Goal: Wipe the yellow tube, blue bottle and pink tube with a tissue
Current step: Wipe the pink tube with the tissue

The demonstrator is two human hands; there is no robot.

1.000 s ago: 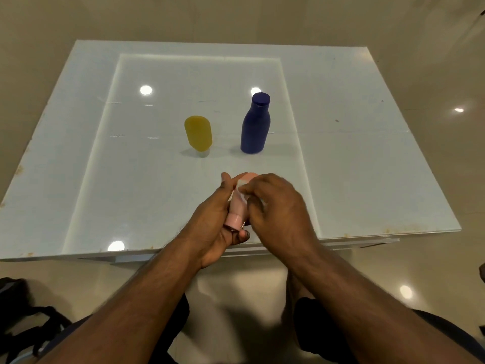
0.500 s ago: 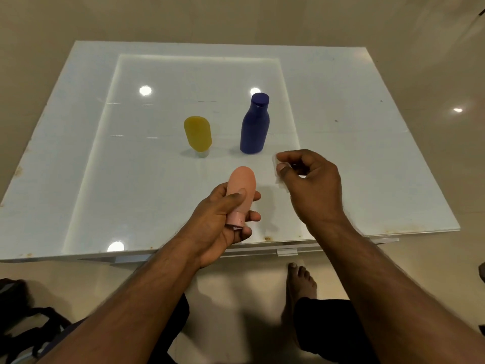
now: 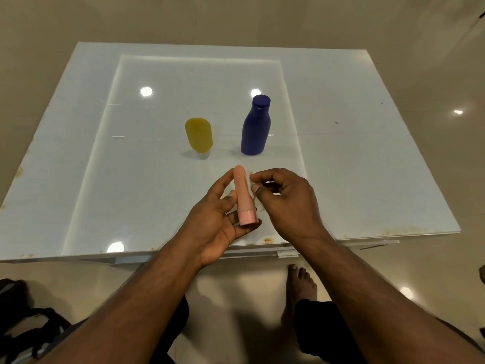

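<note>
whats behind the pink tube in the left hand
Behind the pink tube are the left hand's fingers, gripping it, then bare white table. A bit of tissue shows beside it in the right hand. The tube hides its own back side.

The table (image 3: pixel 341 166) is pale blue-white and glossy, with a lighter rectangle set into its middle and small rust-brown specks along the near edge. The tube (image 3: pixel 198 135) standing on it is mustard yellow with a clear cap; the bottle (image 3: pixel 255 131) is deep blue all over. The held tube (image 3: pixel 242 195) is peach-pink with a slightly pinker cap. The tissue (image 3: pixel 252 189) is white. The floor (image 3: pixel 236 19) is beige.
</note>
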